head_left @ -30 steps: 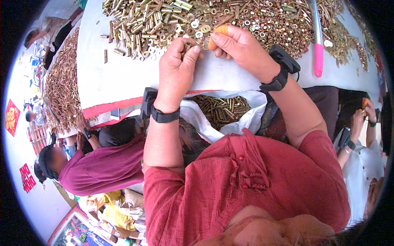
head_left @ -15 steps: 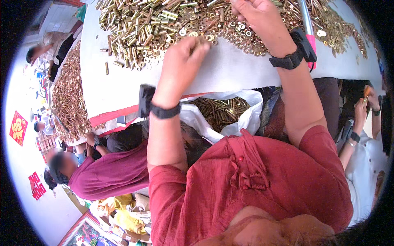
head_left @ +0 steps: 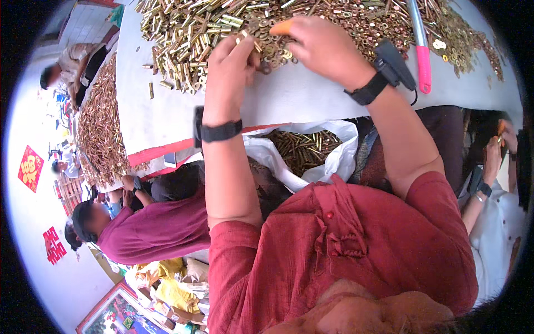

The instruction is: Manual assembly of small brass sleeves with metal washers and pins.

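Observation:
At the near edge of a big heap of brass-coloured metal sleeves (head_left: 178, 33), my left hand (head_left: 228, 72) is closed. A short brass-coloured metal sleeve (head_left: 248, 40) shows at its fingertips. To the right, my right hand (head_left: 325, 47) reaches left with an orange finger cover (head_left: 281, 27) on one fingertip. Its thumb and finger stand apart, and nothing shows between them. Under and between the hands lie loose washers (head_left: 272, 57). Small metal nuts (head_left: 367, 28) are spread beyond my right hand. Both wrists wear black straps.
A metal bar with a pink grip (head_left: 424, 69) lies right of my right hand. An open white sack (head_left: 347, 147) of metal pieces sits below the table edge (head_left: 167, 153). People work on either side; another heap (head_left: 97, 125) lies at left.
My right hand has come down and left toward my left hand, showing the orange finger cover. My left hand has shifted slightly left and up, a sleeve now visible in it.

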Demonstrator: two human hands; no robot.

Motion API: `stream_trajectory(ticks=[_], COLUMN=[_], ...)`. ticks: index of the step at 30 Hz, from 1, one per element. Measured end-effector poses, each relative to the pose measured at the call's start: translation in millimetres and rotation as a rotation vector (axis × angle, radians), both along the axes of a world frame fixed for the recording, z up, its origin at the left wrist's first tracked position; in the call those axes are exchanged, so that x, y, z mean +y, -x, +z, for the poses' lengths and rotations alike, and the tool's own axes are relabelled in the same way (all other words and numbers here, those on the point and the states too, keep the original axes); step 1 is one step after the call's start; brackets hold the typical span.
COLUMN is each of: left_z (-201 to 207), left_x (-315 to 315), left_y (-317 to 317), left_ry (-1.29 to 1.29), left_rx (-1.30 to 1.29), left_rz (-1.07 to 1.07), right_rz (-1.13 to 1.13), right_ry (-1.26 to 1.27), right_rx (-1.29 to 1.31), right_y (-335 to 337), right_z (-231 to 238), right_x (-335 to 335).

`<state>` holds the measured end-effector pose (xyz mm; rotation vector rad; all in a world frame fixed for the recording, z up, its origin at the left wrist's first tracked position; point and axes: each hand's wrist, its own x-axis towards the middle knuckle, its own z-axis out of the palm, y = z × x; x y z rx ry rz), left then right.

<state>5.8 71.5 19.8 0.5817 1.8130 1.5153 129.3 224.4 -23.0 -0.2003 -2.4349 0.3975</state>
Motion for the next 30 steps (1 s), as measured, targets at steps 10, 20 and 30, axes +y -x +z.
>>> stream_trajectory(ticks=[10, 20, 30], left_z=[-16, -17, -14], left_x=[-49, -48, -54], left_y=[-3, -1, 2], left_ry=[-0.432, -0.488, -0.626], left_rx=[-0.495, -0.569, -0.674], left_rz=[-0.082, -0.009, 0.143], right_rz=[-0.032, 0.086, 0.415], right_ry=[-0.043, 1.237, 1.229], right_rx=[-0.086, 0.19, 0.152], right_y=[7, 6, 1], right_z=[15, 49, 37], right_x=[-22, -36, -55])
